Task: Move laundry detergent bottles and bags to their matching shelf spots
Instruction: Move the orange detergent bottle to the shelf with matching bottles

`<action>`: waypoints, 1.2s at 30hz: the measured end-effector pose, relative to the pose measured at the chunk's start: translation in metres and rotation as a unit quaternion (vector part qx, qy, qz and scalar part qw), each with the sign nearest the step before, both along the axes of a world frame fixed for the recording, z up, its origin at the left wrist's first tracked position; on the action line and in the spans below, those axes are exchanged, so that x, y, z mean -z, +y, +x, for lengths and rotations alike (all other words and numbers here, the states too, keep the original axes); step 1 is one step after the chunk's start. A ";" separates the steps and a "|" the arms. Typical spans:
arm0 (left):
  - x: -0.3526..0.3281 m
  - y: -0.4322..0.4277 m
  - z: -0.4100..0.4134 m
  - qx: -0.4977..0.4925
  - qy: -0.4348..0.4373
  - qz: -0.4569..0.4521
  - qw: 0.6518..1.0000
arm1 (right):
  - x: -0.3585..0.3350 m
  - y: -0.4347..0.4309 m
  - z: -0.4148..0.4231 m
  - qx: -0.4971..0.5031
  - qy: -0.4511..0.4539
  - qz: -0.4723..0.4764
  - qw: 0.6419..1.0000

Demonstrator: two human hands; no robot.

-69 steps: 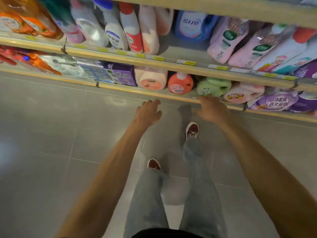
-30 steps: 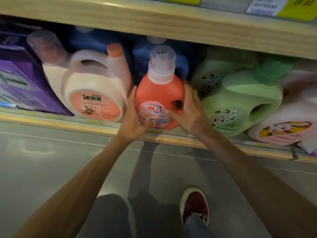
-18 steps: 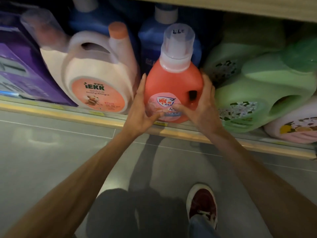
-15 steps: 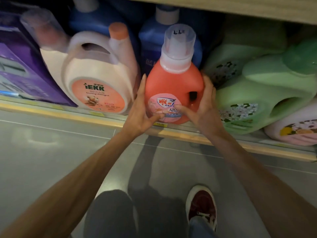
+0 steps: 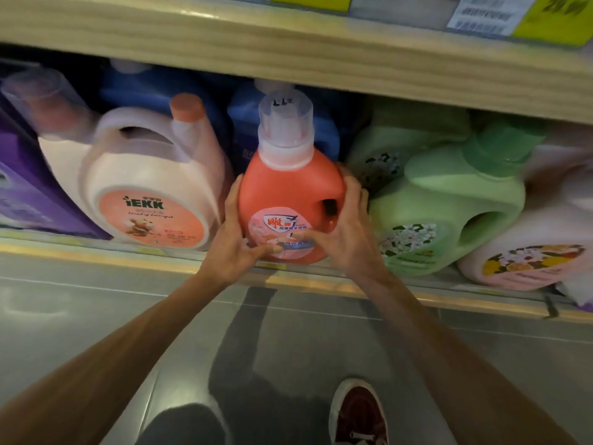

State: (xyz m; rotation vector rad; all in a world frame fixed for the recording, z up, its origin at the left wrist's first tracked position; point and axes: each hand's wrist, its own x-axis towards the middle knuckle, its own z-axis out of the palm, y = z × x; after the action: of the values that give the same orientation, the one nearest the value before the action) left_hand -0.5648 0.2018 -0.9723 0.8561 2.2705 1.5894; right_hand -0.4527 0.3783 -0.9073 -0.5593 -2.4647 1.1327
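An orange-red detergent bottle [image 5: 288,191] with a clear cap stands upright at the front of the bottom shelf [image 5: 96,256]. My left hand [image 5: 231,239] presses its left side, thumb across the lower label. My right hand [image 5: 346,229] wraps its right side by the handle hole, fingers reaching onto the label. Both hands grip the bottle together.
A cream IEKK jug [image 5: 144,187] stands just left, a purple box [image 5: 29,194] beyond it. Green jugs [image 5: 449,203] and a pink jug [image 5: 539,252] crowd the right. Blue bottles [image 5: 244,123] stand behind. The upper shelf board [image 5: 288,49] hangs low overhead. Grey floor and my shoe [image 5: 359,412] lie below.
Over two seconds I bent down to the bottom shelf and took the orange-red bottle in both hands. In the last half second the bottle and hands barely shifted; my view drew back slightly.
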 end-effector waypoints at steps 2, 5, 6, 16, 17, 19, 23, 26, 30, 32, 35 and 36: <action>-0.007 -0.002 0.005 -0.004 0.005 0.018 1.000 | -0.008 -0.002 0.005 -0.004 0.034 0.003 0.999; -0.016 -0.009 0.017 -0.028 0.025 0.030 0.999 | -0.018 -0.008 0.017 -0.023 0.076 0.025 0.997; -0.017 -0.013 0.021 -0.034 0.033 0.031 0.998 | -0.021 -0.012 0.020 -0.029 0.082 0.027 0.996; -0.064 -0.078 0.047 0.003 -0.045 0.000 0.999 | -0.063 -0.056 0.040 -0.078 0.045 -0.043 0.995; -0.071 -0.085 0.049 0.010 -0.072 -0.002 0.997 | -0.071 -0.064 0.043 -0.081 0.035 -0.039 0.995; -0.083 -0.101 0.055 0.033 -0.123 0.000 0.992 | -0.083 -0.079 0.046 -0.084 0.009 0.000 0.996; -0.097 -0.138 0.079 0.023 -0.182 0.012 0.983 | -0.096 -0.106 0.053 -0.088 -0.056 0.010 0.994; -0.110 -0.161 0.100 -0.008 -0.211 0.034 0.977 | -0.104 -0.120 0.054 -0.092 -0.073 -0.037 0.992; -0.129 -0.185 0.115 -0.035 -0.214 0.057 0.975 | -0.120 -0.136 0.052 -0.092 -0.087 -0.084 0.988; -0.139 -0.193 0.119 -0.040 -0.210 0.060 0.975 | -0.132 -0.144 0.050 -0.093 -0.090 -0.094 0.987; -0.155 -0.208 0.124 -0.054 -0.210 0.060 0.974 | -0.152 -0.156 0.050 -0.110 -0.107 -0.102 0.983; -0.160 -0.213 0.125 -0.056 -0.212 0.056 0.974 | -0.159 -0.160 0.051 -0.115 -0.115 -0.103 0.981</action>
State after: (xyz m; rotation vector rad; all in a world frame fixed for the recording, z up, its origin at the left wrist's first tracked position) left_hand -0.4395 -0.0115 -0.8124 0.3642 1.9680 1.7633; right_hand -0.4017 0.2181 -0.7481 -0.4968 -2.6802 1.5026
